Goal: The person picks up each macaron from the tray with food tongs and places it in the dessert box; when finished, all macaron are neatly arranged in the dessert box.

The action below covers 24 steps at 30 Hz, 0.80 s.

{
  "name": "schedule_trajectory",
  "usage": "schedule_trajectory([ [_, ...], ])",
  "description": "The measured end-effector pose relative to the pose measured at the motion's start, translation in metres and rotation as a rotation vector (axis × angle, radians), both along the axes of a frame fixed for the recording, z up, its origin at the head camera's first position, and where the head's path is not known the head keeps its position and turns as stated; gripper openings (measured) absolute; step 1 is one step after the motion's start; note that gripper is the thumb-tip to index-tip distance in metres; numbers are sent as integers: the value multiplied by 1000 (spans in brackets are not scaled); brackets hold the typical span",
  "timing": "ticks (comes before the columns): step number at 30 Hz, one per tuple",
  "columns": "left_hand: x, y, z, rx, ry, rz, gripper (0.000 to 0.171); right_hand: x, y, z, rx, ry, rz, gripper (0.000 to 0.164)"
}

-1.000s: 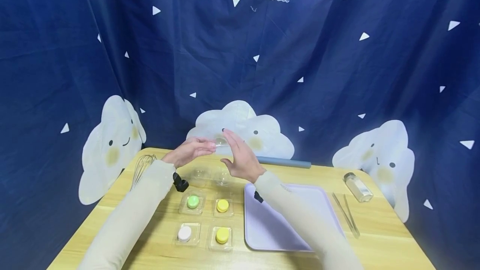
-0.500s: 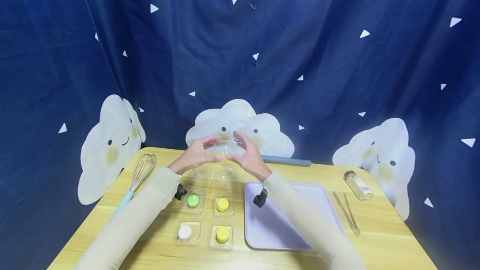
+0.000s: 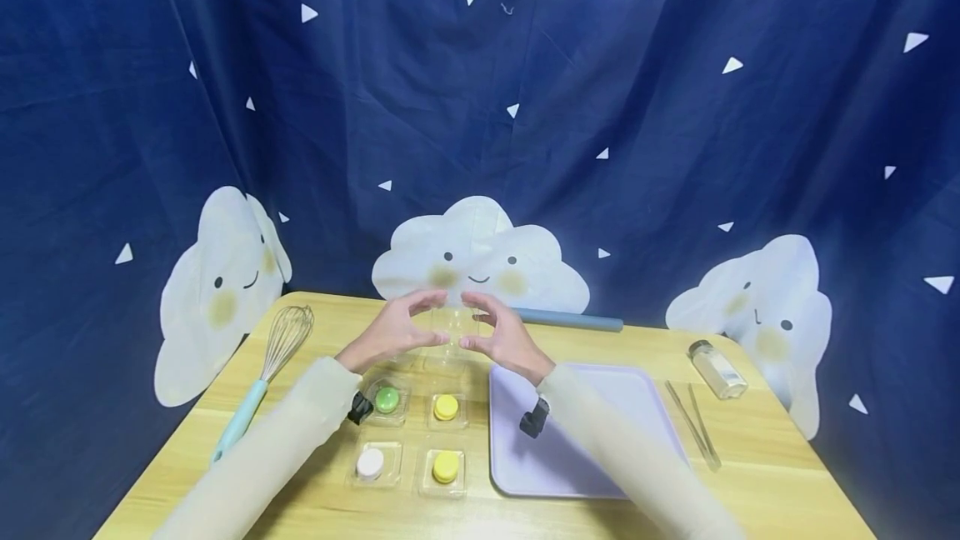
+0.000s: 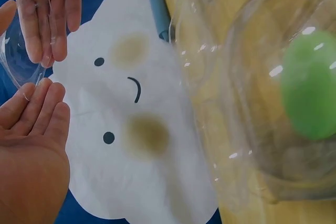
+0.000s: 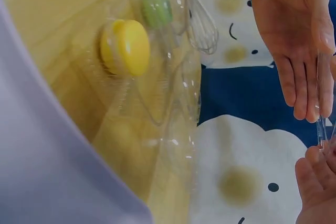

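Observation:
Between both hands, above the back of the table, is a see-through clear plastic case (image 3: 455, 322) with a domed part. My left hand (image 3: 393, 329) holds its left side between thumb and fingers. On its right side my right hand (image 3: 510, 335) holds it the same way. In the left wrist view the clear case (image 4: 17, 51) shows thin edges against the fingertips; its full shape is hard to make out. Nearer me, clear plastic trays hold a green macaron (image 3: 387, 399), two yellow macarons, one at the back (image 3: 446, 407) and one in front (image 3: 446, 467), and a pale pink macaron (image 3: 370, 464).
A whisk (image 3: 262, 377) lies left of the left sleeve. To the right are a lilac tray (image 3: 555, 473), tongs (image 3: 693, 427) and a dark-lidded jar (image 3: 717, 369). A blue-grey rolling pin (image 3: 570, 319) lies at the table's back edge, before a curtain (image 3: 637, 107).
The left hand has turned from a flat pinch to a wider hold matching the right. Both hands have come down and nearer with the clear plastic case. More of the whisk shows.

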<state>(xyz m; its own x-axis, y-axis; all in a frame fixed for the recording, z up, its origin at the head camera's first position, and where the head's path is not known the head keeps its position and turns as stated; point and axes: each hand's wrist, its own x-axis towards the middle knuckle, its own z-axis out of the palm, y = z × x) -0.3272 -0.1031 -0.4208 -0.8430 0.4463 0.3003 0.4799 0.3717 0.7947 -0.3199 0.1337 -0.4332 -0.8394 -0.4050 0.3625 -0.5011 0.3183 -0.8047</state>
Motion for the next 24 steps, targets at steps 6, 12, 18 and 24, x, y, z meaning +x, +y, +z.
schedule_trajectory([
  [6, 14, -1, -7, -15, -42, 15, 76, 12, -2, -7, 63, 9, -26, 72],
  [12, 24, -5, -15, -119, -50, 2, 78, 23, -1, -16, 124, 21, -25, 69],
  [18, 37, -4, -20, -273, 24, 19, 77, 37, 3, -24, 207, 18, 10, 69],
  [24, 49, -3, -26, -391, 25, 1, 76, 48, 3, -33, 347, 20, 17, 70],
])
